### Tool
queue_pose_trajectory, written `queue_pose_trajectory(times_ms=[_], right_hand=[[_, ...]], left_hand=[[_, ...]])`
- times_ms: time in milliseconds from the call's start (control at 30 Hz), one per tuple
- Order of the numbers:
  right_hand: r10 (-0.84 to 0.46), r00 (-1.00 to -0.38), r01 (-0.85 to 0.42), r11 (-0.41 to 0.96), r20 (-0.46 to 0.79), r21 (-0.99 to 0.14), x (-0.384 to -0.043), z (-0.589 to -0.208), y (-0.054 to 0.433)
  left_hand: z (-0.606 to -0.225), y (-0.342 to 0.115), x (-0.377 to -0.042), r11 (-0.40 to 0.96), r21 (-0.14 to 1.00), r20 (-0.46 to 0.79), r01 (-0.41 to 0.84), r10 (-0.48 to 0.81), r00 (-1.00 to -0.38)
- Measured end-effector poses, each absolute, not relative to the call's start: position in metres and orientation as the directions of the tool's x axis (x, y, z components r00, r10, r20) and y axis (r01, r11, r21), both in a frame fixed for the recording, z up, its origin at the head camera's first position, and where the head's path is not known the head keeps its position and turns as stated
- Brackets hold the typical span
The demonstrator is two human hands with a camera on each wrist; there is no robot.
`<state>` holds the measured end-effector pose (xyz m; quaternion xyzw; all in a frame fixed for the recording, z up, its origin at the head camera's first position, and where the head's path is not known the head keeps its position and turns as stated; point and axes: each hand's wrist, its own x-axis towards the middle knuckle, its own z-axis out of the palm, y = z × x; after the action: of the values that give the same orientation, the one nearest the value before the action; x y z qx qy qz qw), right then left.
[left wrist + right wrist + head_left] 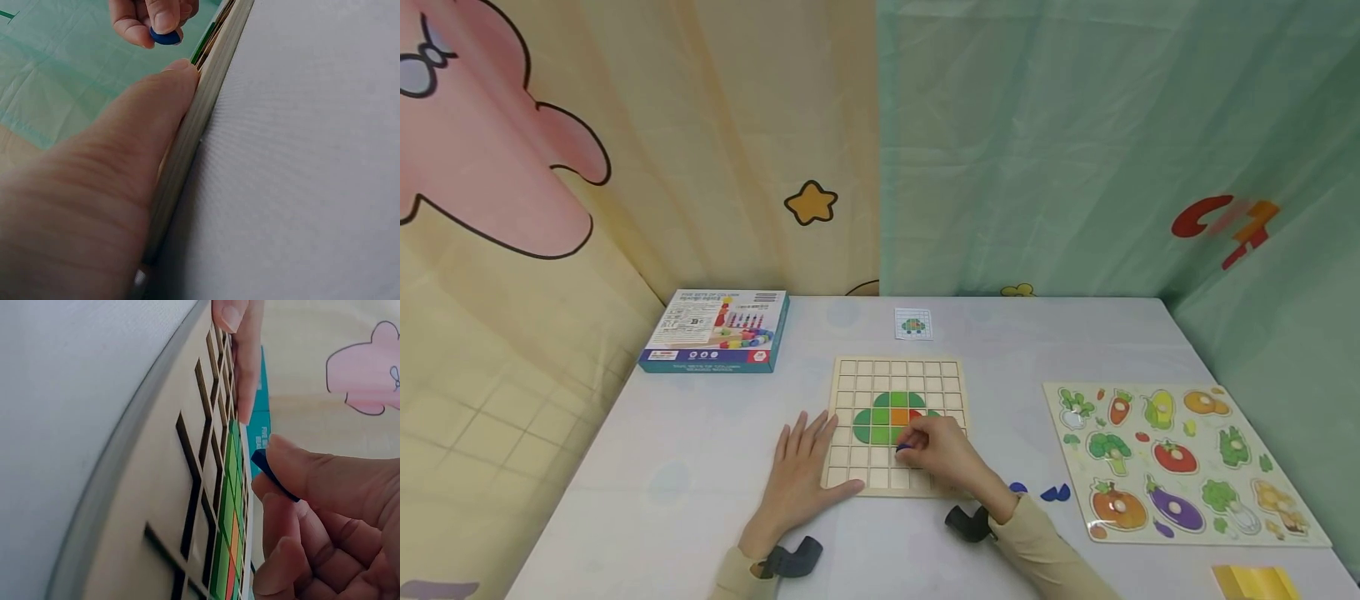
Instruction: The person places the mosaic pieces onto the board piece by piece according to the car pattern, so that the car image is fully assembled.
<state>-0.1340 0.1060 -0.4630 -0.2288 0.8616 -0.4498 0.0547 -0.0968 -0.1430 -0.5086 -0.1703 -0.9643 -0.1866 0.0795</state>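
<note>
A wooden grid board (850,479) lies mid-table, with green, orange and red pieces (882,417) set in its middle cells. My right hand (942,450) pinches a small dark blue piece (275,475) between thumb and fingertips, just over the board's lower cells. That hand covers part of the pattern in the head view. My left hand (802,467) lies with spread, straight fingers along the board's left edge, its thumb (144,106) on the frame's near corner area. Several more blue pieces (1056,492) lie on the table right of the right wrist.
Behind the board lies a small pattern card (913,324). A boxed toy set (715,332) sits at the back left. To the right is a vegetable puzzle board (1187,533), with a yellow block (1255,582) at the front edge. Printed curtains (1037,150) hang behind the table.
</note>
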Motion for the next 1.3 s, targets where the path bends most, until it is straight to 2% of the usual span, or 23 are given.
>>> queue_pose_trajectory(times_ms=[367,633,900,1300], right_hand=[[-0.425,-0.898,-0.334,0.485,0.116,-0.808,-0.136,-0.466,0.084],[-0.404,-0.904,-0.357,0.532,0.141,-0.768,-0.136,-0.467,0.073],[-0.397,-0.910,-0.357,0.595,0.123,-0.720,-0.135,-0.467,0.071],[-0.426,-0.897,-0.380,0.612,0.116,-0.693,-0.134,-0.467,0.072]], left_hand=[[-0.509,-0.143,-0.098,0.871,0.335,0.219,0.359,0.299,-0.929],[-0.508,-0.143,-0.098,0.868,0.343,0.219,0.359,0.298,-0.929],[-0.508,-0.144,-0.098,0.868,0.341,0.222,0.362,0.300,-0.928],[-0.508,-0.144,-0.097,0.869,0.344,0.211,0.356,0.298,-0.931]])
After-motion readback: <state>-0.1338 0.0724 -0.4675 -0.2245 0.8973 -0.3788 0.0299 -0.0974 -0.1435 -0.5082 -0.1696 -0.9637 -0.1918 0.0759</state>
